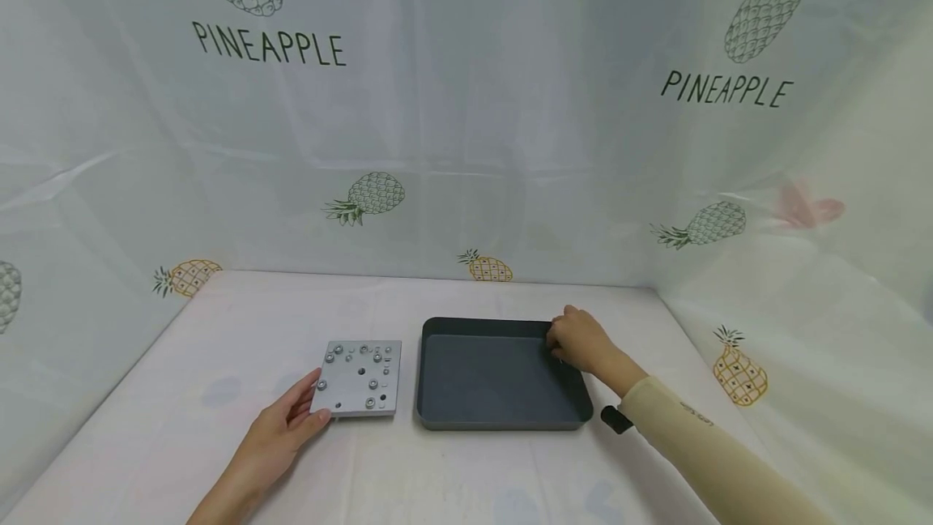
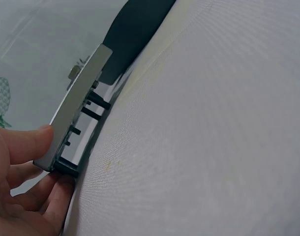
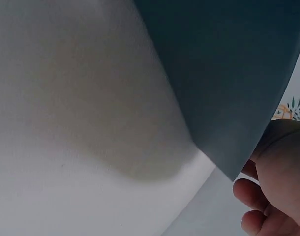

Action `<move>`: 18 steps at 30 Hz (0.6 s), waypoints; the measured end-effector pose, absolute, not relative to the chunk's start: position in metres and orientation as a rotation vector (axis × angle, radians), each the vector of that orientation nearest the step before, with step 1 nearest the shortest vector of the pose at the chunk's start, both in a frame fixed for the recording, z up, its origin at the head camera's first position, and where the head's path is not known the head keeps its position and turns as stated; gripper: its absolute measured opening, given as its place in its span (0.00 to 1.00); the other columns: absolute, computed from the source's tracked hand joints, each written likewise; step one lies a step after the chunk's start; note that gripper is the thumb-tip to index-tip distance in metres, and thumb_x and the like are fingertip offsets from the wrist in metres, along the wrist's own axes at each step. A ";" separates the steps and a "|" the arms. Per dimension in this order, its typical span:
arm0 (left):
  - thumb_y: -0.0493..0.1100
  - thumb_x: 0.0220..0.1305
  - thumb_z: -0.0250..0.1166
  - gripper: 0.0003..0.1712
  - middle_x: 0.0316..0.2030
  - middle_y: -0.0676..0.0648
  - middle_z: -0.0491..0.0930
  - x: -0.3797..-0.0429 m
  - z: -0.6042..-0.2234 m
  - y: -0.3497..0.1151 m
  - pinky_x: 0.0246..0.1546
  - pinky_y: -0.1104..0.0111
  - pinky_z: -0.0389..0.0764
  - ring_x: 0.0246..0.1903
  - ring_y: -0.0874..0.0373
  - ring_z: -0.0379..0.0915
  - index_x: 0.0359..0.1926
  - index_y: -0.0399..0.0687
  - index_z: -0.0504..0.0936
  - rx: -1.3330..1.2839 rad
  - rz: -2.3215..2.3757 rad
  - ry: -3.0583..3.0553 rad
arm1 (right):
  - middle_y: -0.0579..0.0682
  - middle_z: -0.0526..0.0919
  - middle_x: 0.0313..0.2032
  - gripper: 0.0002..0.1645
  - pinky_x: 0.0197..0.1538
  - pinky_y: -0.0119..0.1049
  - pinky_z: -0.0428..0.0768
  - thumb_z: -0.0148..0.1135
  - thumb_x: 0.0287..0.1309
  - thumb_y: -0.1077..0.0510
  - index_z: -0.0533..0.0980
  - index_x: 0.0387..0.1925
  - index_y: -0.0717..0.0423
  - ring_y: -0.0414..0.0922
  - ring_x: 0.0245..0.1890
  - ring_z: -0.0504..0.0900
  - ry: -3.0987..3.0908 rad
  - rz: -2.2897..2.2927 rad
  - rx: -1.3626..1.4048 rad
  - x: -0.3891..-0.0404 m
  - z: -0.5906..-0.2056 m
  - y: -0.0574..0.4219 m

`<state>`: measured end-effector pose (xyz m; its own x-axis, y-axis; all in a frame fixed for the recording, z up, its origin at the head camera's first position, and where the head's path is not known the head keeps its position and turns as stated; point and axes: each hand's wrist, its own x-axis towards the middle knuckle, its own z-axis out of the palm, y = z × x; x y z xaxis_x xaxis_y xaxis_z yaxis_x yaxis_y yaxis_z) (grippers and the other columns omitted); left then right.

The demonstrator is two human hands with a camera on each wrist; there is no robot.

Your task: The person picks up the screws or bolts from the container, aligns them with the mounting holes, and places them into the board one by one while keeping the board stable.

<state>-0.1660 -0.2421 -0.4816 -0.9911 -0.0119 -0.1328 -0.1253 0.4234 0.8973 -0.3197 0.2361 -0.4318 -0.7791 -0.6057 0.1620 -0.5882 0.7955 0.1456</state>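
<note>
My left hand (image 1: 280, 428) grips the left edge of a silver metal plate (image 1: 353, 395) that carries several screws and holes. The thumb lies on its near left corner, the fingers behind and below. In the left wrist view, dark screw ends (image 2: 93, 112) stick out beneath the tilted-looking plate (image 2: 74, 108). Right of the plate lies a shallow dark grey tray (image 1: 503, 429). My right hand (image 1: 581, 340) reaches over the tray's far right corner with curled fingers. In the right wrist view the tray wall (image 3: 224, 93) hides some of its fingers, so anything between them cannot be seen.
A white cloth-covered table (image 1: 466, 476) carries the plate and tray. Pineapple-printed white sheeting (image 1: 466, 104) hangs behind and at both sides. A small black object (image 1: 616, 419) is beside the right sleeve, near the tray's front right corner.
</note>
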 end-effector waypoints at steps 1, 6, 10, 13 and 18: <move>0.49 0.76 0.68 0.46 0.76 0.34 0.67 -0.166 -0.482 -0.242 0.56 0.90 0.71 0.74 0.44 0.68 0.85 0.49 0.54 -0.123 1.629 2.560 | 0.46 0.91 0.31 0.08 0.36 0.41 0.81 0.85 0.48 0.61 0.91 0.30 0.52 0.44 0.30 0.75 -2.777 -0.112 0.943 -0.319 -0.432 0.236; 0.50 0.76 0.68 0.46 0.75 0.34 0.68 -0.166 -0.482 -0.241 0.60 0.85 0.75 0.73 0.44 0.69 0.85 0.49 0.55 -0.117 1.624 2.573 | 0.45 0.90 0.31 0.08 0.38 0.40 0.81 0.83 0.51 0.64 0.91 0.33 0.54 0.42 0.32 0.75 -2.845 0.037 0.964 -0.314 -0.429 0.234; 0.50 0.76 0.68 0.46 0.75 0.35 0.69 -0.166 -0.481 -0.240 0.61 0.84 0.74 0.73 0.45 0.69 0.85 0.50 0.55 -0.133 1.614 2.572 | 0.44 0.88 0.28 0.07 0.36 0.38 0.79 0.83 0.52 0.64 0.90 0.33 0.54 0.42 0.32 0.74 -2.867 0.074 0.935 -0.308 -0.425 0.233; 0.49 0.76 0.68 0.46 0.75 0.35 0.69 -0.166 -0.480 -0.240 0.59 0.86 0.73 0.73 0.45 0.70 0.85 0.50 0.55 -0.131 1.617 2.569 | 0.42 0.85 0.25 0.07 0.34 0.37 0.78 0.84 0.51 0.64 0.90 0.31 0.54 0.42 0.30 0.74 -2.846 0.027 0.889 -0.304 -0.425 0.232; 0.50 0.76 0.67 0.46 0.75 0.33 0.69 -0.166 -0.480 -0.240 0.58 0.87 0.73 0.73 0.43 0.70 0.85 0.48 0.55 -0.124 1.609 2.580 | 0.42 0.81 0.23 0.08 0.34 0.38 0.79 0.84 0.49 0.65 0.89 0.30 0.55 0.42 0.30 0.74 -2.857 -0.011 0.844 -0.302 -0.426 0.231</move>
<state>-0.1659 -0.2402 -0.4798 -0.9918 -0.0171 -0.1266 -0.1212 0.4389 0.8903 -0.3015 0.2305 -0.4263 -0.8275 -0.5403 0.1528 -0.5391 0.8406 0.0530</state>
